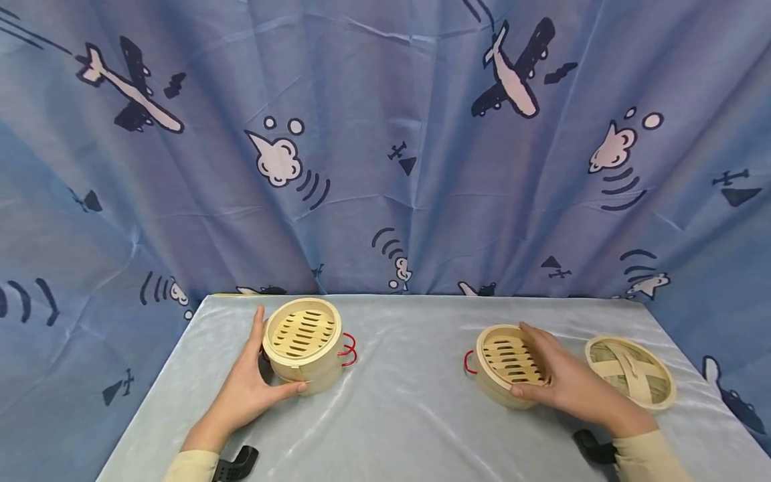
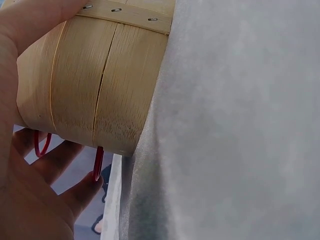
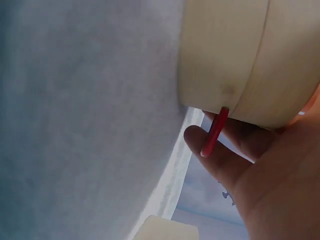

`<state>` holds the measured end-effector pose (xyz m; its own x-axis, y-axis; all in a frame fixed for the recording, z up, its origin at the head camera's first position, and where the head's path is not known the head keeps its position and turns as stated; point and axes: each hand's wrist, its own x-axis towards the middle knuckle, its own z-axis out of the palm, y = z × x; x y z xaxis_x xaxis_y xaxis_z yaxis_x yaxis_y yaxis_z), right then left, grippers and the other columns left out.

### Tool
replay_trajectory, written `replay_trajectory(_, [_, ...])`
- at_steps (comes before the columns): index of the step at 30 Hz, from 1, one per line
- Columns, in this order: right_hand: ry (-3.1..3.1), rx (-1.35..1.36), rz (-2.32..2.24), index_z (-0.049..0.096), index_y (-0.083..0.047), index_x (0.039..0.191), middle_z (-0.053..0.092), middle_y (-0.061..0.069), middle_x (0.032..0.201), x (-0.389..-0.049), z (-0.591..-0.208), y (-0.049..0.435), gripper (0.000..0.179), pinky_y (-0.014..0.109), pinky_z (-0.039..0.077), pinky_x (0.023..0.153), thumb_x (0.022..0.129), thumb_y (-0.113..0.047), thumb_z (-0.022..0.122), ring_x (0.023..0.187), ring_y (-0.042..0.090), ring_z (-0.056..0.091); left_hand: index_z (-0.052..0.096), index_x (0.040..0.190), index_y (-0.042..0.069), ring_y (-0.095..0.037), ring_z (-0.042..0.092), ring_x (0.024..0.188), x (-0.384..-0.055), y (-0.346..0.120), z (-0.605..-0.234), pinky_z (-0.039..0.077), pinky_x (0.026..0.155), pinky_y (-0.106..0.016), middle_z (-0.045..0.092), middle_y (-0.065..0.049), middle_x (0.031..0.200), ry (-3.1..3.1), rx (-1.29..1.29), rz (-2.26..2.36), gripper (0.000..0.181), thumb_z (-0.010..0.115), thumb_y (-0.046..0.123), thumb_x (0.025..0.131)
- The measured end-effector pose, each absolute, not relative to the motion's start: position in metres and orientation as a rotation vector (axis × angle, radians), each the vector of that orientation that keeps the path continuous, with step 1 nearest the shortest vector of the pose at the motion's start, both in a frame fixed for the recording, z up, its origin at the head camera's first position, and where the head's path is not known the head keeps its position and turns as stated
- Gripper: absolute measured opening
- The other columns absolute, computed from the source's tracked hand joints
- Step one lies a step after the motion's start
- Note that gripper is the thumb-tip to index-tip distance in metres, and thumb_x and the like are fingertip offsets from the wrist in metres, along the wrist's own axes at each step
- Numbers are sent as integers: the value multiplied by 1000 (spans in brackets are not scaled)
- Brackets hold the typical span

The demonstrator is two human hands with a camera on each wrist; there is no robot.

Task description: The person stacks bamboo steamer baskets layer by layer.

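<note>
On the left of the table, two stacked bamboo steamer baskets (image 1: 319, 376) stand with slatted bottoms showing from above and red handles (image 1: 349, 351) at the side. My left hand (image 1: 243, 388) grips the stack, thumb along its near wall and fingers round the far left side. Toward the right, a single bamboo steamer basket (image 1: 500, 395) has a red handle (image 3: 215, 132) on each side that shows. My right hand (image 1: 569, 381) holds this basket from the right, thumb at the near rim and fingers behind it. Both baskets' far walls are partly hidden.
A round woven bamboo lid (image 1: 638, 385) with a crossed strap lies right of the right hand, partly behind the wrist. The table (image 1: 403, 402) has a pale, shiny cloth. Behind it hangs a blue curtain (image 1: 361, 134) printed with planes.
</note>
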<state>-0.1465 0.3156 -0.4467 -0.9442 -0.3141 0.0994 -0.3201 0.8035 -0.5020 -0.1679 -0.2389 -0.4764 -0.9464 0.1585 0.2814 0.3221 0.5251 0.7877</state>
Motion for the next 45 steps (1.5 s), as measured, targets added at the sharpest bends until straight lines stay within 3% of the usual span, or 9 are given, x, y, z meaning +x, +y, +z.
replay_trajectory(7, [-2942,537,909,13,-27,160,27,16,158,-149,-446,321,108,70,30,102,79,-50,80,139,46,32,-9,159,37,-19,29,144,-169,-241,-475,15,112,-18,30,7,158,-2573,-423,-1371,148,96,50,55])
replay_trajectory(17, [-2963,484,899,19,-34,159,29,14,158,-149,-445,326,104,73,29,97,78,-53,81,139,48,30,-10,159,35,-19,29,144,-169,-236,-476,13,114,-20,33,5,157,-2544,-445,-1400,150,97,47,54])
replay_trajectory(24, [-2962,449,913,24,-29,158,33,15,156,-150,-448,325,102,72,29,99,77,-54,81,139,47,31,-14,158,34,-21,31,143,-169,-237,-477,12,113,-19,34,3,157,-2541,-450,-1408,152,97,46,55])
replay_trajectory(31, [-2961,374,871,28,-23,156,38,17,152,-152,-445,320,105,69,33,98,73,-60,81,136,45,35,-14,158,35,-21,30,144,-171,-238,-474,14,115,-27,34,4,157,-2557,-434,-1394,152,97,47,55])
replay_trajectory(38, [-2945,369,871,32,-18,155,41,18,149,-154,-447,320,105,68,35,97,73,-59,82,133,45,39,-15,157,37,-17,31,143,-170,-238,-474,14,112,-18,33,8,157,-2564,-428,-1413,151,96,48,56])
replay_trajectory(45, [-2951,353,882,33,-16,154,44,18,146,-152,-451,318,102,67,39,94,75,-59,81,131,45,42,-15,157,35,-19,33,142,-168,-238,-476,15,111,-16,31,6,158,-2570,-444,-1405,150,96,48,57])
